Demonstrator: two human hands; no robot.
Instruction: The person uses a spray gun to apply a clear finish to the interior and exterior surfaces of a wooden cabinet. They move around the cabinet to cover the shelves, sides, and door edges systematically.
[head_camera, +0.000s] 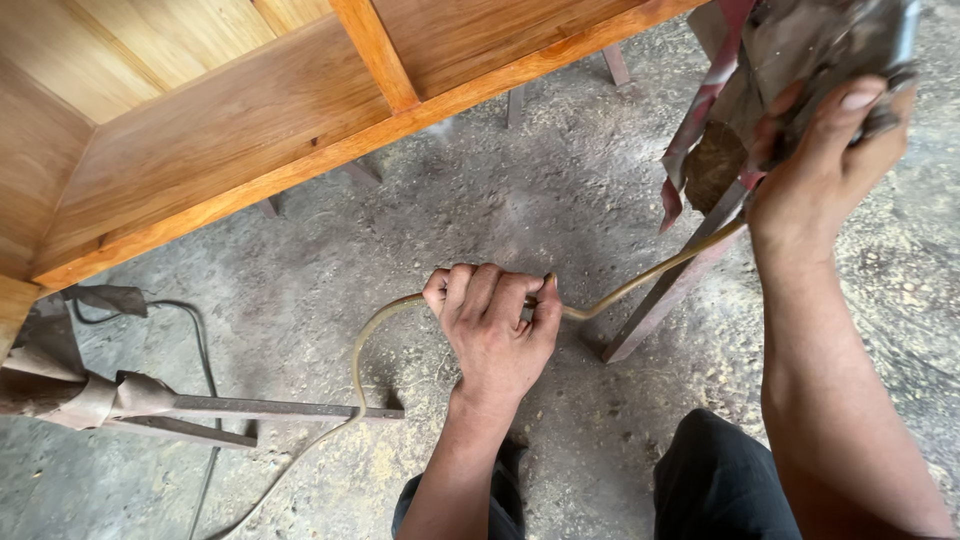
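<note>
My left hand (492, 325) is closed around a thin yellowish hose (640, 280) in the middle of the view, low over the dusty floor. The hose loops left from the fist, then runs down toward the bottom left, and on the other side rises to the upper right. My right hand (825, 160) is raised at the upper right and grips a grimy metal tool (850, 45), thumb on top. The tool is partly cut off by the frame edge. My dark trouser knees (720, 480) show at the bottom.
A varnished wooden cabinet (230, 130) with shelves fills the upper left. A metal stand with angled legs (670, 290) and a red-stained strip sits beneath the tool. A rusty metal bar (270, 408) wrapped in cloth lies at left, beside a dark cable (205, 370). Sawdust covers the concrete floor (520, 190).
</note>
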